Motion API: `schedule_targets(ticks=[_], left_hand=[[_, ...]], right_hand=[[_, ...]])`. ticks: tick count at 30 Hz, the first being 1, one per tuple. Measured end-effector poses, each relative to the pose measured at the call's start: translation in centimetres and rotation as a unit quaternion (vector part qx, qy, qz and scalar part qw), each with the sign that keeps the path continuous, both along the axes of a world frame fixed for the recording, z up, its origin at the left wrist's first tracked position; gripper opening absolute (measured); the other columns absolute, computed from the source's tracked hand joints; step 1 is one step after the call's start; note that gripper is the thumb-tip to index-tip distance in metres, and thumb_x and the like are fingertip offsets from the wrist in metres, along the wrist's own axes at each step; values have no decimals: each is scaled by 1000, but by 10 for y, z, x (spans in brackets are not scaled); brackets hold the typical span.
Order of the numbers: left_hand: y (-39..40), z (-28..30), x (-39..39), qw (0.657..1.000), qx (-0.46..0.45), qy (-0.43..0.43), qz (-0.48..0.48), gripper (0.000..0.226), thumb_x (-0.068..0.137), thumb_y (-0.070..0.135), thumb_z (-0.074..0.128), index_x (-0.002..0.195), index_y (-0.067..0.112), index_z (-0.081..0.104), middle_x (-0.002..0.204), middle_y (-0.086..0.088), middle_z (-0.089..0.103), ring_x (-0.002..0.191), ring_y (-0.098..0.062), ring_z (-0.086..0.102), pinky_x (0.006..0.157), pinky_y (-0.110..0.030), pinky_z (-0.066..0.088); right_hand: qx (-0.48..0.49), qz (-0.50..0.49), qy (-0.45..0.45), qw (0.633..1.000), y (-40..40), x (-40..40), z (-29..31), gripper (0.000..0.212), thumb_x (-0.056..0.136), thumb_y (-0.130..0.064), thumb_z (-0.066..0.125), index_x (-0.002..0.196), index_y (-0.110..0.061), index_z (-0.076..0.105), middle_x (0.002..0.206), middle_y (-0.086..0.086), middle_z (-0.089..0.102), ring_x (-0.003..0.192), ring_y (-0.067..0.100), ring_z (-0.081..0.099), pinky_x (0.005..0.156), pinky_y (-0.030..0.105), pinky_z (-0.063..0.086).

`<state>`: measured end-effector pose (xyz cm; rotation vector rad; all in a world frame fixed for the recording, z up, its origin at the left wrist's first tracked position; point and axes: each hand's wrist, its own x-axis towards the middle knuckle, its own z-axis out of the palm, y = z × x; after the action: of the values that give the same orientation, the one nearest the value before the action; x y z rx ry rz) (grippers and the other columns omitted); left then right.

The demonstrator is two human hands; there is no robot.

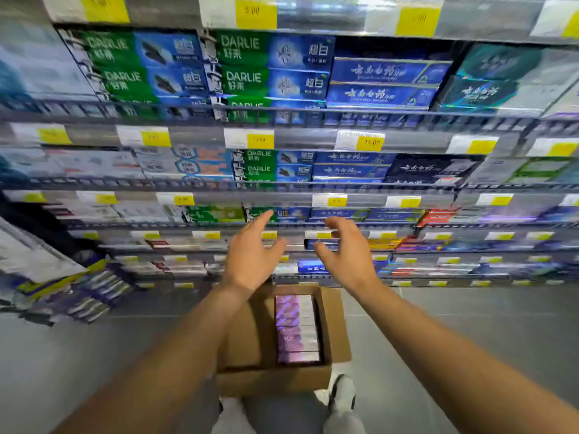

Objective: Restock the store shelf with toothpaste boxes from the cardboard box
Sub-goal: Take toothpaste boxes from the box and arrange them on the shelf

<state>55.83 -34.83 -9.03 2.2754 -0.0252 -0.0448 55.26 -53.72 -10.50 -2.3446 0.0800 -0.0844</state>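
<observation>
An open cardboard box [335, 327] stands on the floor in front of the shelving, between my arms. A row of pink-purple toothpaste boxes [296, 328] fills its right side; its left side looks bare. My left hand [250, 255] is raised above the box with fingers spread toward the shelves, holding nothing. My right hand [344, 252] hovers beside it, fingers loosely curved and empty. Both hands are in front of the lower shelf rows [313, 228], not touching them. The image is blurred by motion.
Tall shelving [282, 136] with several rows of green, blue and white toothpaste boxes and yellow price tags fills the view. Loose packs lie piled on the floor at the left [87, 296]. My feet in white shoes [343, 393] stand just behind the box on grey floor.
</observation>
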Motion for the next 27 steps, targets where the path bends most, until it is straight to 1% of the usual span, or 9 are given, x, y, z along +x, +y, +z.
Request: schedule_targets(ticks=[3, 6, 10, 14, 18, 20, 22, 24, 27], left_hand=[[-29, -36, -18, 998, 6, 52, 30, 60, 86, 33, 64, 141, 19, 45, 136, -4, 55, 122, -19, 52, 99, -23, 36], [-53, -73, -30, 991, 48, 113, 45, 60, 88, 34, 62, 142, 20, 43, 140, -3, 52, 127, -21, 48, 102, -29, 36], [-71, -119, -44, 984, 58, 150, 78, 52, 85, 30, 66, 135, 24, 51, 126, -3, 62, 106, -26, 62, 92, -33, 47], [-73, -191, -48, 971, 76, 207, 94, 58, 81, 31, 70, 136, 24, 51, 130, -3, 60, 117, -23, 57, 99, -31, 42], [-66, -276, -47, 960, 82, 251, 94, 58, 84, 30, 67, 138, 20, 48, 133, -3, 58, 118, -21, 55, 101, -27, 38], [-60, -324, -42, 956, 96, 265, 82, 59, 85, 32, 66, 140, 21, 46, 133, -4, 58, 118, -22, 56, 102, -29, 38], [-54, -377, -37, 953, 101, 277, 75, 61, 85, 34, 66, 141, 21, 44, 134, -5, 57, 120, -22, 54, 104, -31, 39], [-48, -432, -31, 951, 105, 283, 69, 62, 85, 36, 66, 141, 21, 43, 136, -4, 55, 124, -21, 52, 105, -32, 39], [-39, -511, -24, 948, 117, 289, 63, 63, 86, 38, 65, 142, 22, 42, 138, -2, 53, 125, -21, 51, 105, -33, 40]], right_hand=[[-12, 44, 49, 998, -37, -9, -39, 47, 85, -25, 69, 127, -14, 53, 122, 6, 56, 111, 21, 56, 94, 32, 44], [-41, 84, 90, 992, -69, -12, -79, 47, 84, -26, 68, 127, -14, 54, 122, 4, 57, 111, 20, 56, 94, 32, 45], [-50, 122, 139, 982, -94, -10, -129, 46, 83, -27, 67, 125, -13, 54, 121, 7, 57, 110, 25, 57, 93, 38, 47], [-60, 146, 182, 971, -102, -5, -197, 41, 83, -25, 67, 121, -16, 56, 118, 7, 59, 109, 26, 58, 92, 39, 48], [-60, 143, 215, 964, -96, -4, -284, 43, 81, -23, 65, 122, -11, 57, 121, 10, 59, 107, 30, 59, 92, 42, 48], [-57, 139, 225, 963, -89, -2, -332, 47, 79, -31, 57, 122, -12, 56, 119, 9, 58, 106, 28, 58, 89, 40, 48], [-54, 145, 240, 958, -80, -4, -381, 43, 79, -33, 54, 116, -12, 58, 110, 5, 56, 96, 21, 54, 83, 34, 45], [-70, 137, 233, 960, -71, -4, -434, 34, 79, -25, 62, 108, -6, 62, 99, 5, 58, 88, 22, 55, 81, 31, 41], [-80, 155, 260, 950, -63, -1, -525, 44, 78, -27, 63, 116, -7, 63, 110, 12, 64, 100, 29, 61, 82, 24, 42]])
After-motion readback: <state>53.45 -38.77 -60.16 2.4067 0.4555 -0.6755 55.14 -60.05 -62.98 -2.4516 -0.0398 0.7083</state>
